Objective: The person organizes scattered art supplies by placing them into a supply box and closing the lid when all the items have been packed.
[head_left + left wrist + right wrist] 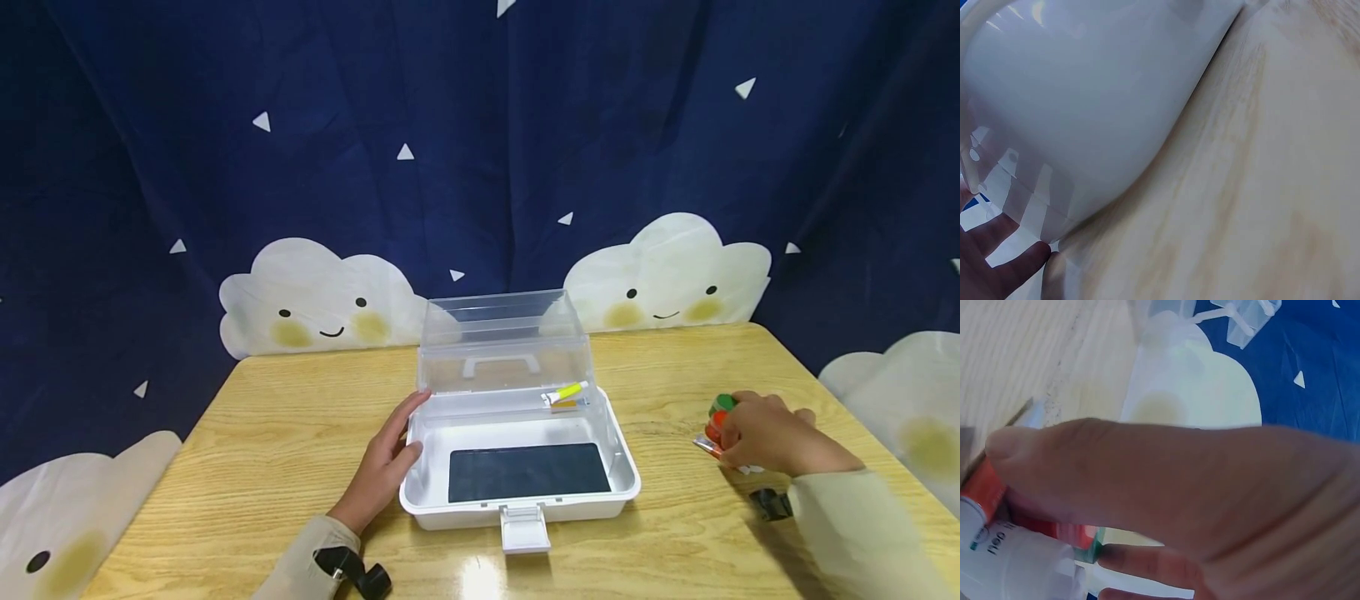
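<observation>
A white plastic box (517,431) stands on the table, its clear lid (502,333) raised at the back. My left hand (382,467) rests against the box's left wall, fingers extended along it. Two small tubes, one with a yellow label (570,390) and one with an orange label (564,405), lie at the back right of the box. On the right, my right hand (776,433) pinches an orange-red tube (986,487) under its thumb. Close by are a red-capped jar (716,425), a green-capped jar (722,405) and a white container (1019,562) lettered "deli".
A dark rectangular panel (529,472) lies on the box's floor. The front latch (524,531) hangs down over the wooden table (300,433). Behind the table hangs a dark blue curtain (337,192) printed with clouds and white triangles.
</observation>
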`<state>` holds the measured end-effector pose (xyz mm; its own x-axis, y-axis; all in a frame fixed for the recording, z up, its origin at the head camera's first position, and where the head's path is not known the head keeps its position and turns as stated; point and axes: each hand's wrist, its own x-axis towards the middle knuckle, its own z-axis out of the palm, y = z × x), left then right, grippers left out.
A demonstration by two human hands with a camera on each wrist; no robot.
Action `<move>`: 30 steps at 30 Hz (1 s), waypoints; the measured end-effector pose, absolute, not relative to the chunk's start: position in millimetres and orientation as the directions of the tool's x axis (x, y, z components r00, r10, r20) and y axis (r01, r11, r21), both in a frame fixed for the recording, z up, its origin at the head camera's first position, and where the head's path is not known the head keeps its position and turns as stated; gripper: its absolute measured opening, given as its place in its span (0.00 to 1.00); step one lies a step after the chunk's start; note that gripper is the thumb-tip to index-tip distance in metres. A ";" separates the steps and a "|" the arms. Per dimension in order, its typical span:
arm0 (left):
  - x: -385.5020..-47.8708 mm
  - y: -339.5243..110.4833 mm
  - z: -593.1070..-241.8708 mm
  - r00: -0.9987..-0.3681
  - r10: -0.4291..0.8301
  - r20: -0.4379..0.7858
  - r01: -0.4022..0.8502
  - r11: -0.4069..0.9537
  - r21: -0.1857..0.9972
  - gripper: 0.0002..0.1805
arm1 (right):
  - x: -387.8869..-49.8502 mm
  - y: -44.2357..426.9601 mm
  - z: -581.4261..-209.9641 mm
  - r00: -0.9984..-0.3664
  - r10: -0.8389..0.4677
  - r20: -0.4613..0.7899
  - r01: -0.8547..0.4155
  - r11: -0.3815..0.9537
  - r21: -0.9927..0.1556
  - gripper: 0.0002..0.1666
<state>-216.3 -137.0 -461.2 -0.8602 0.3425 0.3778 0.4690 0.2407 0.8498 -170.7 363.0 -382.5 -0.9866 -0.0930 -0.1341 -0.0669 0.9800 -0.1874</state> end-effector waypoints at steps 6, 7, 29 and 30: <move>-216.8 -136.5 -460.8 -0.855 0.346 0.386 0.478 0.237 0.846 0.39 | -174.4 360.1 -389.2 -0.989 -0.067 -0.135 -0.045 0.986 -0.160 0.13; -216.9 -136.4 -461.0 -0.853 0.347 0.389 0.481 0.236 0.844 0.39 | -174.9 359.8 -390.2 -0.988 -0.068 -0.135 -0.046 0.986 -0.160 0.13; -200.1 -130.9 -433.1 -0.844 0.362 0.396 0.497 0.249 0.831 0.35 | -178.4 358.3 -399.8 -0.985 -0.170 -0.018 -0.162 0.962 -0.221 0.16; -201.6 -131.4 -435.9 -0.842 0.362 0.400 0.501 0.249 0.829 0.35 | -178.3 358.3 -400.2 -0.985 -0.173 -0.016 -0.165 0.961 -0.222 0.16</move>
